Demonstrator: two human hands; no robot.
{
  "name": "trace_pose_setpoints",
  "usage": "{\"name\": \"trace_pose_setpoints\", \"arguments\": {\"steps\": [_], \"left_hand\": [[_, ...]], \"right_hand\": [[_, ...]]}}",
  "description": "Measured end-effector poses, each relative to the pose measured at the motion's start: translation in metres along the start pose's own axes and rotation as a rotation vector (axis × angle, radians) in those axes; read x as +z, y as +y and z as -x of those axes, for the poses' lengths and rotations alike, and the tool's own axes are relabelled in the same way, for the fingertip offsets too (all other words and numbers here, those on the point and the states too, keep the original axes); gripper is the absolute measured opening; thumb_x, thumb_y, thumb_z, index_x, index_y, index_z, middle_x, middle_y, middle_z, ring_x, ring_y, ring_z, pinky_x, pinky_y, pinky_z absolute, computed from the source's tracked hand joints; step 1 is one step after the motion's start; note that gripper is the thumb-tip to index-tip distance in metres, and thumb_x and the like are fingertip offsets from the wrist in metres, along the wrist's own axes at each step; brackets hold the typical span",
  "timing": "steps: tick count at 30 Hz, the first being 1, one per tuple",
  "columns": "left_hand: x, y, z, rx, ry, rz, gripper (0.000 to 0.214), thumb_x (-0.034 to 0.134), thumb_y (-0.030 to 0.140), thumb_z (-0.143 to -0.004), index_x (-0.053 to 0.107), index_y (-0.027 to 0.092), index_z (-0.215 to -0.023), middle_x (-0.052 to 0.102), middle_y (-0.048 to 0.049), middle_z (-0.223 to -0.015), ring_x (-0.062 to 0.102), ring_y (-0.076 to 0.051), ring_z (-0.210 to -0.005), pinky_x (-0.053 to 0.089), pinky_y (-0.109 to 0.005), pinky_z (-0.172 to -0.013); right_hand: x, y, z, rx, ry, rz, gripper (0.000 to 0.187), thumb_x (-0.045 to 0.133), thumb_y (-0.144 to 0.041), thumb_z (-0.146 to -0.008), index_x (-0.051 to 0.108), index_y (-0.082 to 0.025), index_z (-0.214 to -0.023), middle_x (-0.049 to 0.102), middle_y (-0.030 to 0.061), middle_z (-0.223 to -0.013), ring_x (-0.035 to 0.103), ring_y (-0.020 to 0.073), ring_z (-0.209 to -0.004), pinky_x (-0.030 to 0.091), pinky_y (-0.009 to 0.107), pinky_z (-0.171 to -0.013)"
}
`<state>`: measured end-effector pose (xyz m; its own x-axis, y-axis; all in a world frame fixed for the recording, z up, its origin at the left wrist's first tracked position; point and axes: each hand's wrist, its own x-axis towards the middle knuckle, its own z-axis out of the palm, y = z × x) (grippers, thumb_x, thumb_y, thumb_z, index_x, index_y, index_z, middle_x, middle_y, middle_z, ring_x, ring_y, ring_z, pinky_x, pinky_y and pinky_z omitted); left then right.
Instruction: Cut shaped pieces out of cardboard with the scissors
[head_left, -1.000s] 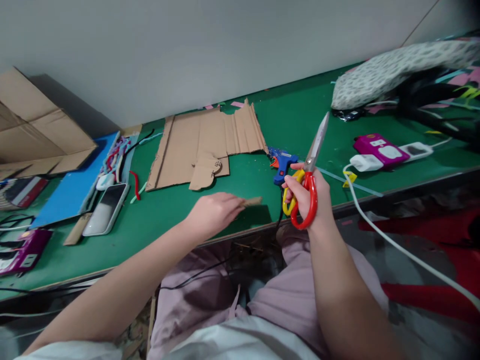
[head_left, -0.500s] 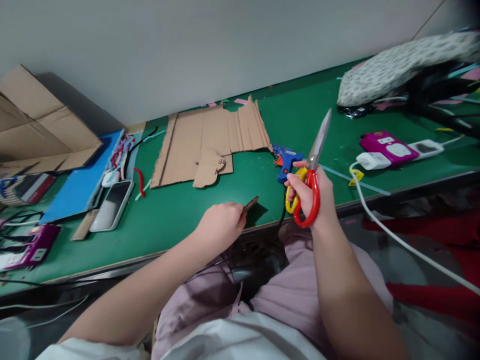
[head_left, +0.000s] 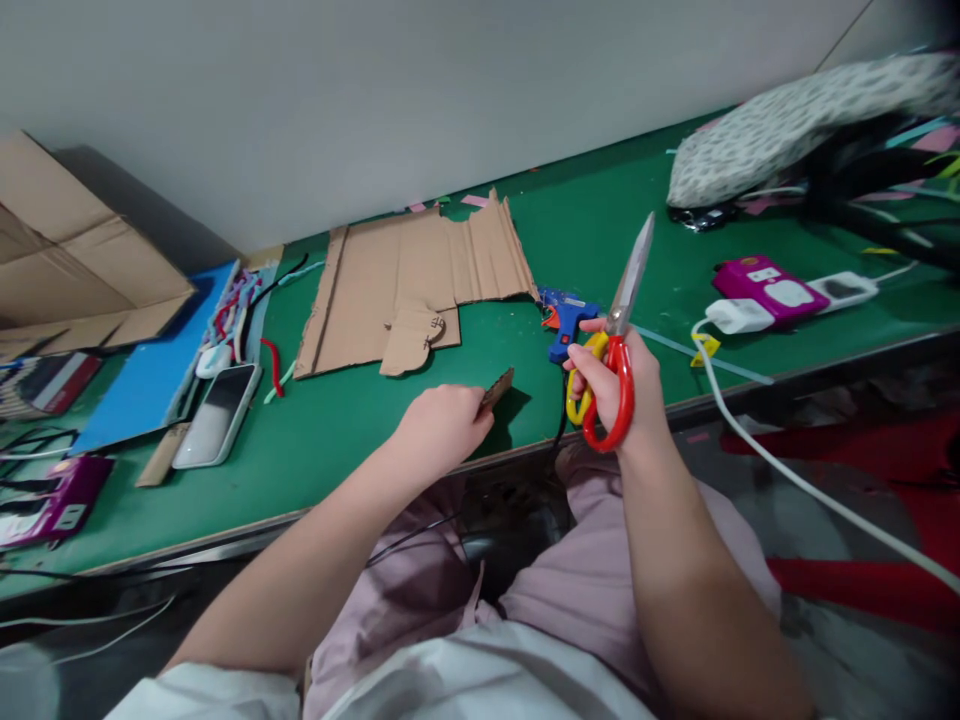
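Near the front edge of the green table, my left hand is closed on a small cardboard piece, seen nearly edge-on. My right hand grips a pair of scissors with one red and one yellow handle loop. Their blades look closed together and point up and away from me. Just left of the scissors lies a blue glue gun, partly behind my fingers. A cut cardboard shape with pen marks rests on a larger cardboard sheet.
At left are a phone, a blue board, pipe cleaners and a folded cardboard box. A purple power strip with a white cable lies at right, below a patterned cloth item. A wall stands behind.
My left hand has risen slightly with the cardboard piece. The scissors stay in my right hand, blades still together. The whole view has shifted a little.
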<state>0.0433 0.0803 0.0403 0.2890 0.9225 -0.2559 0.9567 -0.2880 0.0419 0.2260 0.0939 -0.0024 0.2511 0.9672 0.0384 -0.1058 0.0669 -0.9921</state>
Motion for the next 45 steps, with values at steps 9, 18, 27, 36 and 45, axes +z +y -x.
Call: {"name": "trace_pose_setpoints", "arguments": {"steps": [9,18,27,36,45], "left_hand": [[0.013,0.028,0.016,0.261,-0.019,0.063,0.025,0.041,0.026,-0.085,0.061,0.018,-0.072,0.067,-0.0069,-0.067,0.062,-0.021,-0.057,0.026,-0.030,-0.048],[0.008,0.022,0.012,0.212,-0.023,0.064,0.026,0.040,0.026,-0.084,0.060,0.019,-0.071,0.066,-0.0071,-0.067,0.060,-0.021,-0.057,0.023,-0.030,-0.048],[0.010,0.017,0.010,0.239,-0.154,0.319,0.033,0.038,0.035,-0.088,0.056,0.018,-0.067,0.060,-0.0040,-0.059,0.053,-0.017,-0.052,0.026,-0.028,-0.047],[0.026,-0.023,0.005,-0.099,-0.310,1.501,0.039,0.065,0.045,-0.075,0.066,0.018,-0.103,0.071,-0.0067,-0.094,0.065,-0.022,-0.086,0.049,-0.030,-0.074],[0.034,-0.020,0.007,-0.230,-0.294,1.840,0.042,0.069,0.036,-0.074,0.064,0.018,-0.112,0.073,-0.0091,-0.093,0.068,-0.026,-0.088,0.052,-0.034,-0.077]], "right_hand": [[-0.001,0.001,-0.001,-0.005,-0.014,0.021,0.033,0.068,-0.032,-0.070,0.055,-0.021,-0.098,0.056,-0.0046,-0.065,0.056,0.0110,-0.050,0.046,0.021,-0.041],[-0.001,0.001,-0.001,-0.011,-0.020,0.025,0.031,0.067,-0.032,-0.070,0.055,-0.021,-0.097,0.057,-0.0052,-0.063,0.053,0.0099,-0.045,0.045,0.022,-0.041],[-0.001,0.001,-0.001,0.008,-0.019,0.041,0.032,0.068,-0.034,-0.070,0.054,-0.021,-0.096,0.057,-0.0061,-0.062,0.051,0.0090,-0.041,0.044,0.022,-0.040],[-0.001,0.001,0.000,0.044,-0.081,0.060,0.037,0.069,-0.039,-0.070,0.055,-0.022,-0.098,0.059,-0.0042,-0.065,0.054,0.0109,-0.047,0.046,0.022,-0.040],[0.015,-0.005,0.008,0.058,-0.309,0.114,0.034,0.067,-0.019,-0.064,0.057,-0.025,-0.096,0.056,-0.0042,-0.071,0.058,0.0134,-0.061,0.051,0.025,-0.050]]}}
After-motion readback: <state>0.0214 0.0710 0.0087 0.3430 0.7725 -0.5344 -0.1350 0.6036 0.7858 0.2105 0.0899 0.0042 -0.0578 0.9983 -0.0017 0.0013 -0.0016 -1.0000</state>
